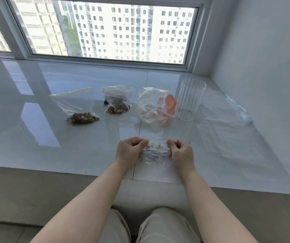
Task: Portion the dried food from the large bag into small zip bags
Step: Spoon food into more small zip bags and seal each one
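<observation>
Both hands, left (129, 149) and right (181, 152), pinch the top corners of a small zip bag (156, 151) stretched between them.

A glossy white sill (35, 137) below a window carries the things. At the left, a zip bag (77, 107) with dried food in its bottom is laid flat. Right of it, two more filled bags (117, 100) are stacked together. Next, a crumpled large bag (154, 107) with an orange print is seen, and a ribbed clear cup (189, 100) is stood upright just beside it. Clear plastic film (228, 113) is spread at the far right.
</observation>
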